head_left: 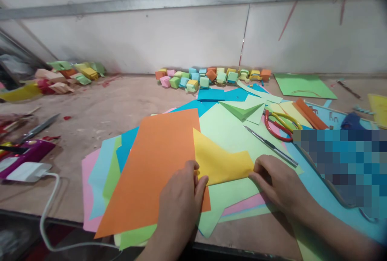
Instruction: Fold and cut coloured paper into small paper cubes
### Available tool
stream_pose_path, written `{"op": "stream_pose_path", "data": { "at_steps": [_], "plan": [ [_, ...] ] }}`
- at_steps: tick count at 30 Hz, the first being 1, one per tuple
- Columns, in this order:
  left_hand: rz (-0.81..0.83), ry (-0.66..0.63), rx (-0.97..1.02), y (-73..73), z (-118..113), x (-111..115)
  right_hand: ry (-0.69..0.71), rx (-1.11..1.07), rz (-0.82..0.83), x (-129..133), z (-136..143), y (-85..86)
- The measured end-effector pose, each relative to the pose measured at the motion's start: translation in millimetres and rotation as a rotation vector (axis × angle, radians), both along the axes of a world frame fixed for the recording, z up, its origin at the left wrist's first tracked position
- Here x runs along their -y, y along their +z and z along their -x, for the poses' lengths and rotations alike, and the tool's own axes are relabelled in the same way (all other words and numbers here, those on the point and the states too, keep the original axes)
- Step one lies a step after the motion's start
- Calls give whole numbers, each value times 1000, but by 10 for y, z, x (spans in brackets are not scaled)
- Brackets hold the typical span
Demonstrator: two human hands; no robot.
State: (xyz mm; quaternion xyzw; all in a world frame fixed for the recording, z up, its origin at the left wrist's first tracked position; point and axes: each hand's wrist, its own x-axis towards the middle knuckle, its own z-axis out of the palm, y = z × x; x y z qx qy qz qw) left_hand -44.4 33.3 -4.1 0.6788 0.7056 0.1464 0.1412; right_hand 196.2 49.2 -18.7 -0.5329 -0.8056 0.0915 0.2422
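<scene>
A folded yellow paper [222, 162] is held up between both hands, its pointed corner rising at the left. My left hand [183, 196] pinches its lower left edge between thumb and fingers. At its right end, my right hand [279, 184] grips the corner the same way. Under and beside my left hand lies a large orange sheet [157, 160]. Light green sheets [242, 132] spread beneath the yellow paper, and a folded green piece [242, 111] rests on them farther back. A metal craft knife [270, 146] lies just beyond my right hand.
Red and yellow-handled scissors [282, 126] lie at the right, near a blurred-out tablet-like object [344, 172]. Small coloured paper cubes [204, 81] line the wall. At the left are a white charger [28, 171] with its cable, a purple device [36, 150] and a blade [40, 127].
</scene>
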Motion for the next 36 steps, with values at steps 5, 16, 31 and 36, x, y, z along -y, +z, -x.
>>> {"op": "stream_pose_path", "data": {
  "at_steps": [5,16,31,36],
  "plan": [
    [-135,-156,-150,-40,11,21,39,50,-108,9,47,5],
    [-413,-254,-149,-80,-5,20,57,324,-225,102,82,101],
    [-345,-738,-500,-49,-66,115,111,574,-320,305,288,123],
    [-418,-762,-516,-38,7,135,126,623,-339,362,156,83]
  ]
}}
